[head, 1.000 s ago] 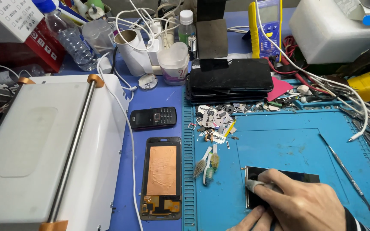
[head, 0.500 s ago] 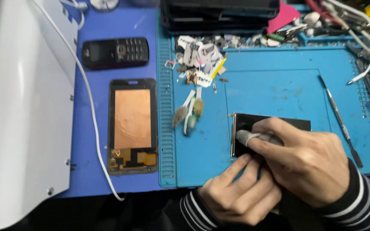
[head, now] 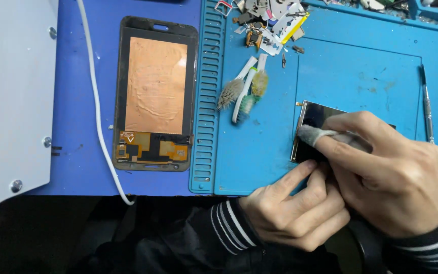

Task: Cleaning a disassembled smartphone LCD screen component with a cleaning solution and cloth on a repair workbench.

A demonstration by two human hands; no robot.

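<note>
While the right hand pressed a small grey wad of cloth against the dark glass panel, its fingers were pinched shut on that wad, and the left hand lay just below, its forefinger stretched out to touch the panel's lower edge and steady it rather than gripping anything. The panel lay flat on the blue work mat, at about four o'clock in the view, mostly hidden under both hands. Judging by this, the wiping of the glass was under way, and the next stroke would have called for light, even pressure with the panel kept from sliding. Two worn brushes lay at the panel's ten o'clock, a metal pry tool at its two o'clock, and a phone frame with a copper back rested well apart at nine o'clock, beside a white cable.
</note>
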